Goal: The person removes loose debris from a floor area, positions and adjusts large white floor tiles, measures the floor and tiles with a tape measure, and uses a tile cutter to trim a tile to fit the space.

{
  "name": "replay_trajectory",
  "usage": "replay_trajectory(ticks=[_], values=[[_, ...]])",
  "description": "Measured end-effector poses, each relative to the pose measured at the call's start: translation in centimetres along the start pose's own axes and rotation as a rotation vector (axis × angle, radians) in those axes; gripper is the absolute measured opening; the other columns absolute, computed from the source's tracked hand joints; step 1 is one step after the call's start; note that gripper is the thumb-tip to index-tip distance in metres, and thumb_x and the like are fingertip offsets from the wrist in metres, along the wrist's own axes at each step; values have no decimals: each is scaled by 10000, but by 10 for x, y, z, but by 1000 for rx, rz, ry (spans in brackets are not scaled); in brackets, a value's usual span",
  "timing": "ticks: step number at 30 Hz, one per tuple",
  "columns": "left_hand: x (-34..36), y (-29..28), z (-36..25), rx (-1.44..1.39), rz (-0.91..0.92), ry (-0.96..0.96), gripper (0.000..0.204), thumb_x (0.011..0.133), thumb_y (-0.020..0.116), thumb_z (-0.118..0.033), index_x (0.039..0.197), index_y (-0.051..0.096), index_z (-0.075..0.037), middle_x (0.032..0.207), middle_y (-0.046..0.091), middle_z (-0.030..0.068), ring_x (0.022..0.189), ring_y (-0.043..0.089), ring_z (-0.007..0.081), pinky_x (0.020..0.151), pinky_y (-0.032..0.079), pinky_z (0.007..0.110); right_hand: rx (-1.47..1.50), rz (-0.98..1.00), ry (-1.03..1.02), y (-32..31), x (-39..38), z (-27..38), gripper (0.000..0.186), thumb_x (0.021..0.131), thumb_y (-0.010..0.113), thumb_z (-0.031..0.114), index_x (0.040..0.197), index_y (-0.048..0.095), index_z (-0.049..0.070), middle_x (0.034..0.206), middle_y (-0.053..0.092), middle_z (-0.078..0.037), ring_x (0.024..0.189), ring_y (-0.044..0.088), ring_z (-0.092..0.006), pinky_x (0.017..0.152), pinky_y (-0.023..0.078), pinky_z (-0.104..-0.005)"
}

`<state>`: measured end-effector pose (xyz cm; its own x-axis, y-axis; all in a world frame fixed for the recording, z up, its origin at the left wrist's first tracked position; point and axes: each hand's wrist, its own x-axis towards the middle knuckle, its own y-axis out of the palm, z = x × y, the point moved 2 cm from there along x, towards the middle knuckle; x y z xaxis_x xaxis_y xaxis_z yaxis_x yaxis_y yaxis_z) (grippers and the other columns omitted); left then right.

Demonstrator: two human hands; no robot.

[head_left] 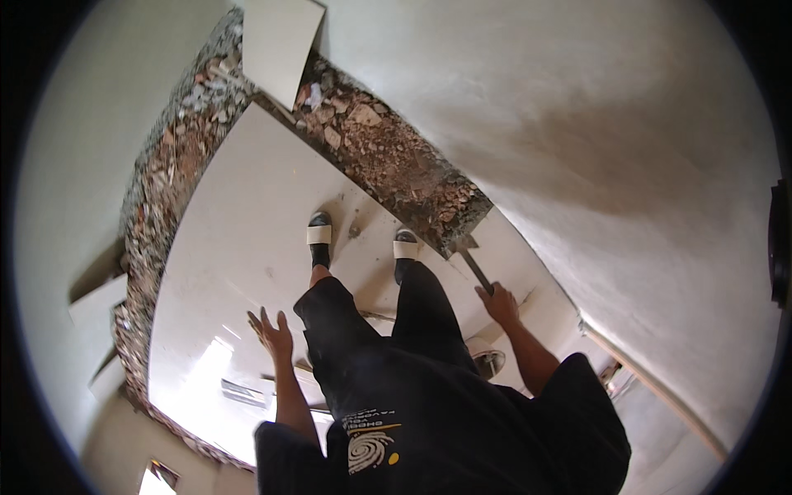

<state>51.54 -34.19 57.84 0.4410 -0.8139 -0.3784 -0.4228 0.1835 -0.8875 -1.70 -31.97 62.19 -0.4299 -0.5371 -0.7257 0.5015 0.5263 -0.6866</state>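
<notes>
My right hand is wrapped round the dark handle of a short tool with a grey metal head. That head touches or hovers close over the broken tile edge at the near end of the rubble strip; I cannot tell which. Out to the left, my left hand is empty with its fingers spread, above the glossy pale floor tiles. Broken mortar and reddish rubble fill the strip beyond my feet, where the tiles are gone.
Another rubble strip runs along the left wall. A loose pale tile stands tilted at the far corner, and more tile pieces lean at the left. My sandalled feet are on the tiles. A plain wall rises on the right.
</notes>
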Motion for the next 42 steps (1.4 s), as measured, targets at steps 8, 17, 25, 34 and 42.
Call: replay_trajectory(ticks=[8, 17, 25, 34, 42], values=[[-118, 95, -17, -266, 194, -192, 522, 858, 573, -301, 1276, 472, -5, 1449, 204, 275, 1341, 212, 420, 1073, 220, 500, -247, -31, -290, -25, 97, 47, 514, 868, 494, 521, 912, 555, 13, 728, 628, -219, 737, 627, -386, 679, 486, -479], [6, 237, -5, -543, -90, -67, 410, 902, 529, -187, 1268, 478, -10, 1450, 254, 227, 1326, 279, 393, 1041, 295, 484, -402, -84, -324, 125, 299, 94, 515, 870, 491, 533, 909, 607, 33, 769, 631, -200, 757, 616, -392, 662, 465, -487], [142, 329, 65, -338, -319, 78, 349, 918, 523, -180, 1252, 515, -77, 1453, 299, 150, 1336, 278, 344, 1058, 277, 488, -402, -290, -1204, 210, 427, 219, 425, 814, 607, 509, 762, 588, 88, 664, 614, -92, 583, 621, -253, 516, 493, -385], [134, 374, 114, -297, -247, -113, 457, 916, 504, -378, 1254, 520, -70, 1475, 252, 139, 1359, 233, 329, 1052, 266, 530, -300, -275, -638, 230, 525, 156, 562, 892, 403, 599, 727, 542, 80, 536, 522, -11, 415, 508, -144, 383, 430, -286], [141, 374, 107, -183, -262, 134, 438, 922, 505, -341, 1273, 497, -80, 1483, 240, 123, 1358, 233, 334, 1067, 251, 509, -194, -271, -167, 188, 518, 157, 623, 847, 466, 633, 815, 690, 52, 681, 647, -69, 528, 591, -192, 572, 491, -394]])
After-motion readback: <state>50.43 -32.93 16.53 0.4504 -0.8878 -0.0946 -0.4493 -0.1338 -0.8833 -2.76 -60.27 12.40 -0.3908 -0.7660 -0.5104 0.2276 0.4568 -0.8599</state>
